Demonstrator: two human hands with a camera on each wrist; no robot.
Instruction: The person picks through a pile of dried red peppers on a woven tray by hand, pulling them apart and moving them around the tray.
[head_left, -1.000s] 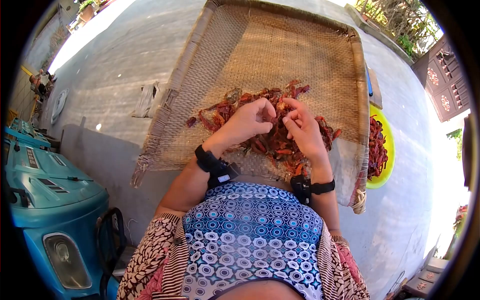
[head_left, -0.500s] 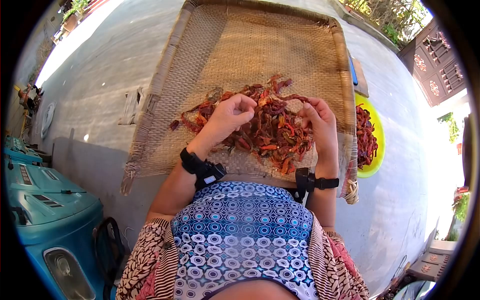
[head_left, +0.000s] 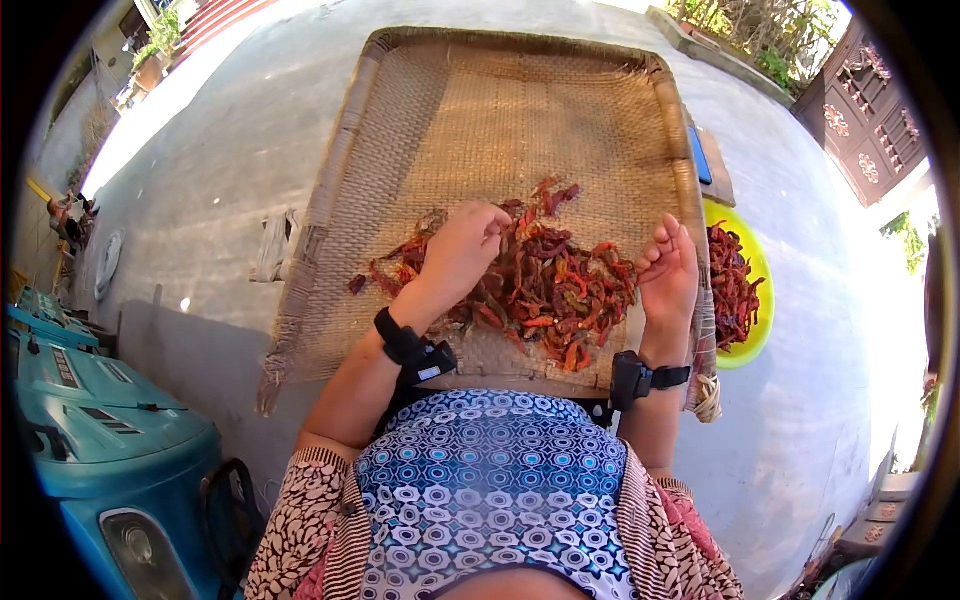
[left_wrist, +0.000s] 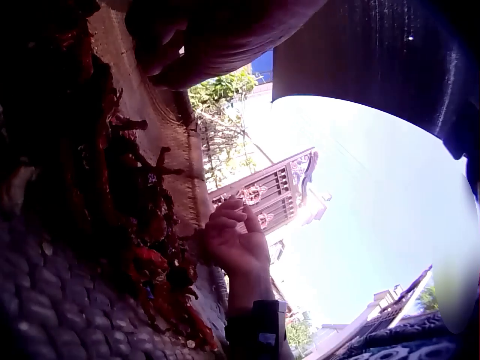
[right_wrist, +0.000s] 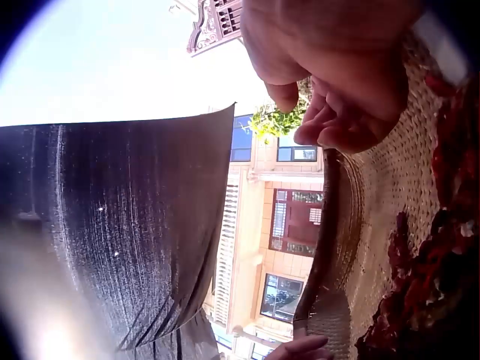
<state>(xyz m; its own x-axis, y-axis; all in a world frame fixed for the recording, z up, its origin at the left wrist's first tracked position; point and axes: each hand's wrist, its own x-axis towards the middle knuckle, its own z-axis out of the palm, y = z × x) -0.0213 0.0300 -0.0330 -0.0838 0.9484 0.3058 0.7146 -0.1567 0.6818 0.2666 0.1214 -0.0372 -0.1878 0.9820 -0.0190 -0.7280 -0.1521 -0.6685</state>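
Observation:
Dried red chili peppers (head_left: pixel 560 285) lie in a loose heap on the near part of a large woven tray (head_left: pixel 520 120). Over the heap's left side is my left hand (head_left: pixel 458 255), fingers bent toward the thumb; I cannot tell whether a pepper is between them. In the left wrist view this hand (left_wrist: pixel 217 37) is dark. My right hand (head_left: pixel 670 280) is raised near the tray's right rim, fingers loosely curled, with nothing visible in it. The right wrist view shows the same hand (right_wrist: pixel 337 82) above the weave.
Right of the tray, a yellow basin (head_left: pixel 766 300) holds more dried chilies (head_left: pixel 733 285). A blue flat object (head_left: pixel 699 158) lies on a board (head_left: pixel 718 170) beyond it. A teal vehicle (head_left: pixel 120 430) stands at the left on the concrete floor (head_left: pixel 190 250).
My right hand has drawn away from the left, toward the tray's right rim. The long chili it pinched half a second ago no longer shows in it. The left hand stays over the heap.

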